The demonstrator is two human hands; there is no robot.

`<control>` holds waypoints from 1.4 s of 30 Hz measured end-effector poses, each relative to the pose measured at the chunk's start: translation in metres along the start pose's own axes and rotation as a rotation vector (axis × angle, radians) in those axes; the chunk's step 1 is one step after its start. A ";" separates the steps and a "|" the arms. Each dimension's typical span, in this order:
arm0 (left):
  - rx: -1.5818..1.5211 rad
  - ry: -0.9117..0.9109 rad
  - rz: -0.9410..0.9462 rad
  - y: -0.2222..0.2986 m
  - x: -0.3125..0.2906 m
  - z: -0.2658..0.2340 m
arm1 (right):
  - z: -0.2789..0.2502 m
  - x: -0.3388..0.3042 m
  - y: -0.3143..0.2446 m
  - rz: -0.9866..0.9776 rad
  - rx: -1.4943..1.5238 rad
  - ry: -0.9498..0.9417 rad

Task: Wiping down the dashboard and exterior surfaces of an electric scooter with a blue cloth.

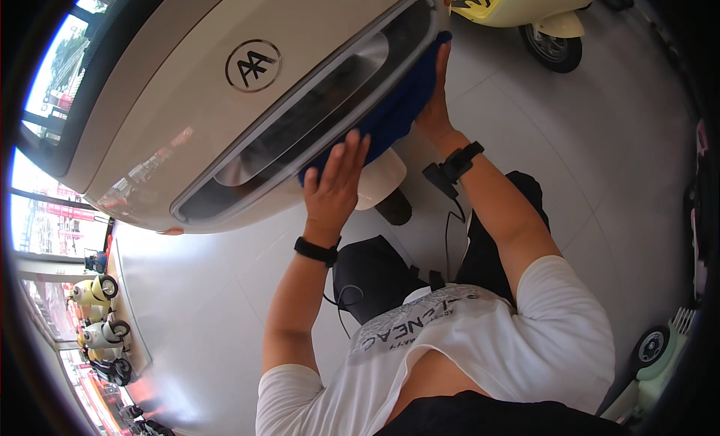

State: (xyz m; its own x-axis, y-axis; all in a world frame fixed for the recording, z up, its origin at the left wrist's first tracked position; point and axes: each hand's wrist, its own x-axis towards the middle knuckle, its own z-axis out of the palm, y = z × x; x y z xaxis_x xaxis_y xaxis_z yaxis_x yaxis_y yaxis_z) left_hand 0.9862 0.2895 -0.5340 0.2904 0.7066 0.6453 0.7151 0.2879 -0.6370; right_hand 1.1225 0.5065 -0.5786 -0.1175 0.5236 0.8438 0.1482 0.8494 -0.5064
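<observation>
A blue cloth (394, 110) lies along the lower edge of a long, rounded lamp panel (300, 113) on the front of a cream vehicle (202, 106). My left hand (335, 181) holds the cloth's left end against the bodywork, its fingers long and nearly straight over the fabric. At the upper right end of the panel, my right hand (437, 110) grips the other end, fingers pointing up along the cloth. Its thumb is hidden. Below the cloth, part of a pale fender (382, 179) and a dark tyre (396, 209) show.
A yellow scooter (510, 8) stands beyond my right hand. Several scooters (101, 331) line the windows at far left. A pale green vehicle (667, 361) is at lower right. A thin cable (448, 237) hangs from my right wrist. Grey floor tiles (517, 128) surround me.
</observation>
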 end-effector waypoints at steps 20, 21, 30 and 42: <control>-0.576 -0.150 0.130 -0.011 -0.021 -0.013 | -0.016 -0.084 -0.060 1.181 0.643 -0.434; -0.581 -0.148 0.139 -0.010 -0.015 -0.013 | -0.023 -0.080 -0.052 1.053 0.602 -0.577; -1.470 -0.523 -0.271 0.042 0.019 0.022 | -0.041 -0.061 0.027 1.021 0.586 -0.566; -1.631 -1.087 -0.288 0.048 0.110 0.051 | -0.014 -0.066 0.055 1.254 0.992 -0.632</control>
